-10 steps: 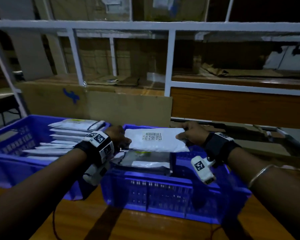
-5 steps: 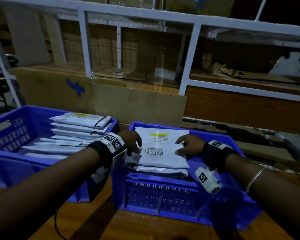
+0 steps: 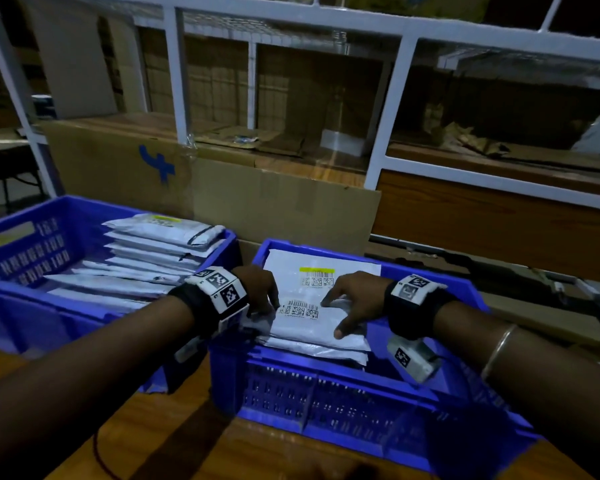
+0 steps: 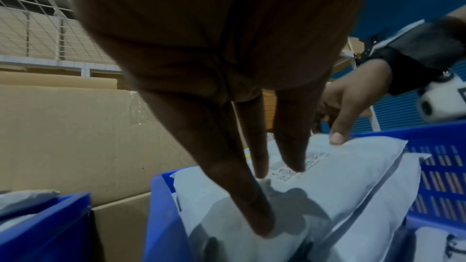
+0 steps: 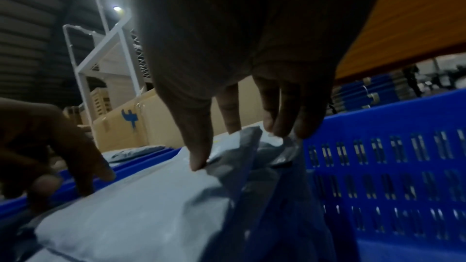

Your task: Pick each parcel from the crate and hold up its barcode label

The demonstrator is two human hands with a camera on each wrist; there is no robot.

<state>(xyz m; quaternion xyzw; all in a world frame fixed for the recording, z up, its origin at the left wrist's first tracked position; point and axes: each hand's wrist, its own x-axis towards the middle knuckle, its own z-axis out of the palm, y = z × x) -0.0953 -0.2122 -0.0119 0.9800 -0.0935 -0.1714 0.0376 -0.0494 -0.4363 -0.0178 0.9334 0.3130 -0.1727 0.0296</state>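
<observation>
White plastic mailer parcel (image 3: 314, 318) now lowered onto the stack in the right blue slatted crate (image 3: 329, 393), left hand (image 3: 257, 287) fingers straight, pressing, right hand (image 3: 352, 301), right wrist view alone showing fingers pinching its crumpled edge.

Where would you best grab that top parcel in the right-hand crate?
Probably by its two short ends, one from each side. The top parcel lies flat and limp on the stack in the crate, label up, so end grips should keep the label clear. The left hand and right hand already sit there.
</observation>
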